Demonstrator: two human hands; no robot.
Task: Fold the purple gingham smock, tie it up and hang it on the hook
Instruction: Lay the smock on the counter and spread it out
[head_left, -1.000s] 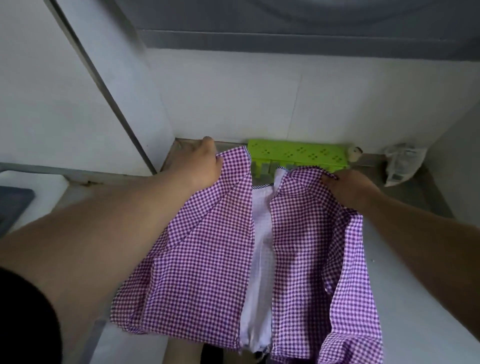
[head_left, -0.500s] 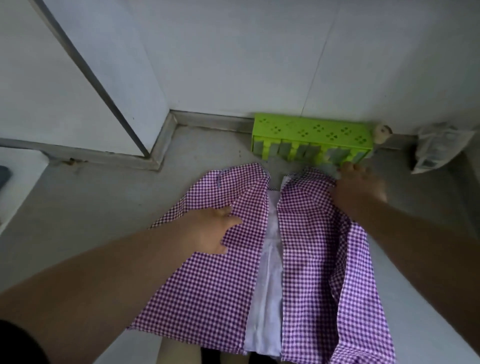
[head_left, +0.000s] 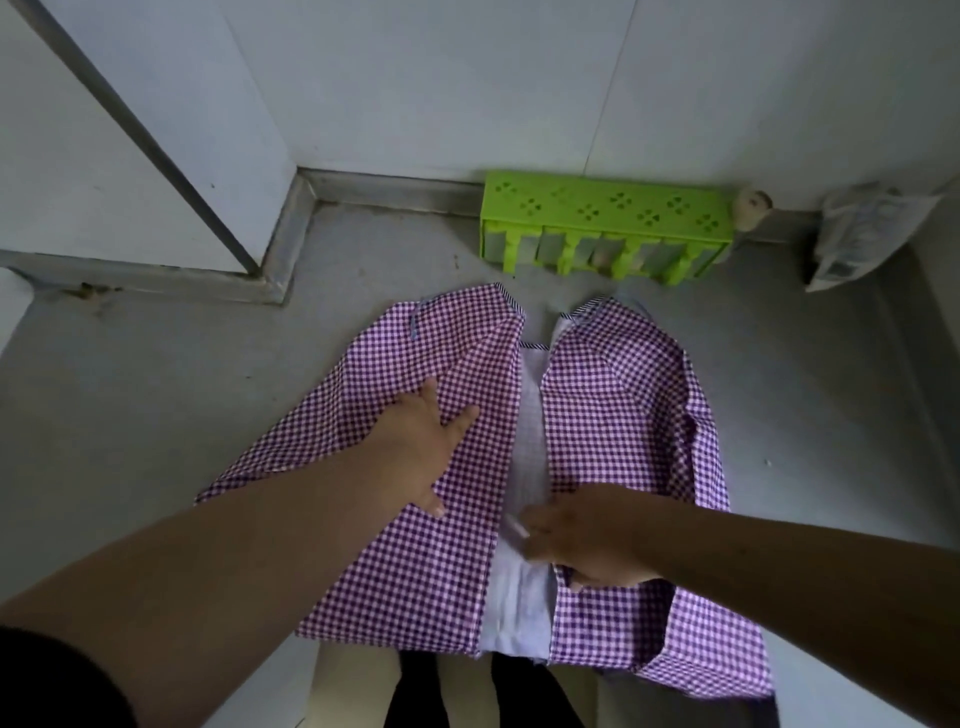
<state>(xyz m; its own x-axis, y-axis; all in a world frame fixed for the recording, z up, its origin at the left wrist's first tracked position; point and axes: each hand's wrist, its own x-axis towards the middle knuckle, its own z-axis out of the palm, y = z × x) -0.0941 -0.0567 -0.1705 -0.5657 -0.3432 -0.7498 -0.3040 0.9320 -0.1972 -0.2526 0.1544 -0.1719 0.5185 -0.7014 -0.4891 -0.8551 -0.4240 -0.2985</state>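
The purple gingham smock (head_left: 613, 405) lies spread on the grey counter (head_left: 156, 389), its two sides folded inward with a strip of pale lining showing down the middle. My left hand (head_left: 421, 441) rests flat on the smock's left panel, fingers spread. My right hand (head_left: 582, 540) lies lower on the inner edge of the right panel, fingers curled at the fabric beside the lining strip; whether it pinches the cloth I cannot tell. The smock's lower edge hangs over the counter's front edge. No hook is in view.
A lime-green plastic rack (head_left: 602, 228) stands against the back wall just beyond the collar. A crumpled plastic bag (head_left: 857, 234) and a small beige object (head_left: 750, 208) sit at the back right. White walls close off the left and the back.
The smock has been lowered from my raised hands onto the counter. My left hand moved down onto the left panel. My right hand slid from the collar down to the lower middle.
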